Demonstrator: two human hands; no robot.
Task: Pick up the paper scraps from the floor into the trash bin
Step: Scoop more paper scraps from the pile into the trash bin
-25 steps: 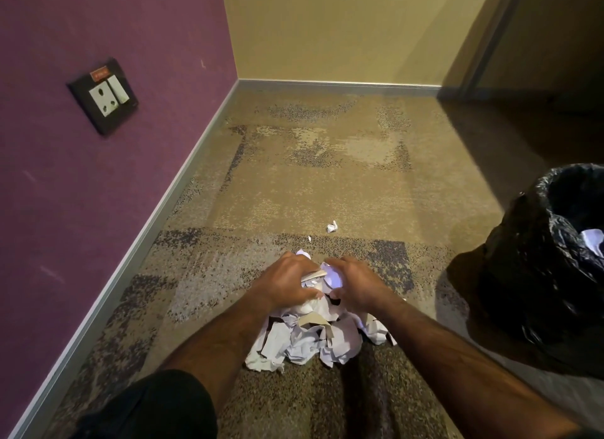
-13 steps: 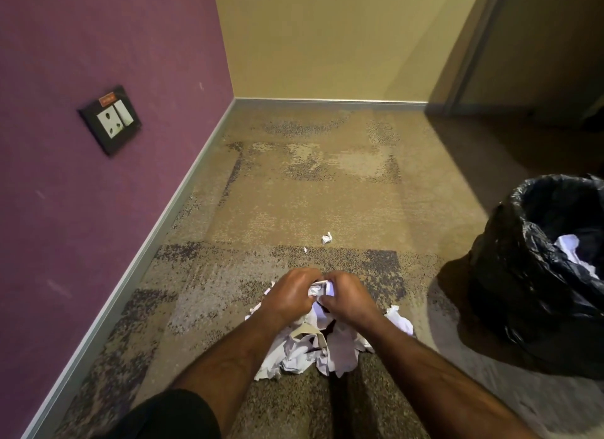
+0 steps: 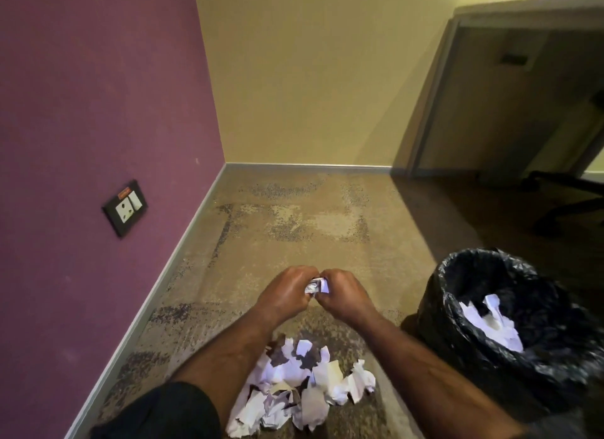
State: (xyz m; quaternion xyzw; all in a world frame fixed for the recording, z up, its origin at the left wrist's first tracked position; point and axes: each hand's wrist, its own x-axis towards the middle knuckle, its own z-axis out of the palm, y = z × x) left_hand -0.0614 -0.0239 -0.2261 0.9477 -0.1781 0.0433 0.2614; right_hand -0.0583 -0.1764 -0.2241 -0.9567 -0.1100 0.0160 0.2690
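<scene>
My left hand [image 3: 287, 293] and my right hand [image 3: 346, 294] are pressed together above the carpet, both closed around a small wad of white paper scraps [image 3: 316, 286]. Below them, close to me, a pile of crumpled white paper scraps [image 3: 300, 389] lies on the carpet. The trash bin [image 3: 457, 327], lined with a black plastic bag, stands to the right of my hands. White paper [image 3: 490, 324] lies inside it.
A purple wall with a socket plate [image 3: 125, 208] runs along the left, a yellow wall closes the far end. A grey skirting board [image 3: 157, 291] edges the carpet. A dark chair base [image 3: 568, 200] and a desk panel stand at the far right.
My hands have lifted off the pile with a wad of scraps held between them. The view has tilted up, so more wall shows and the pile sits lower.
</scene>
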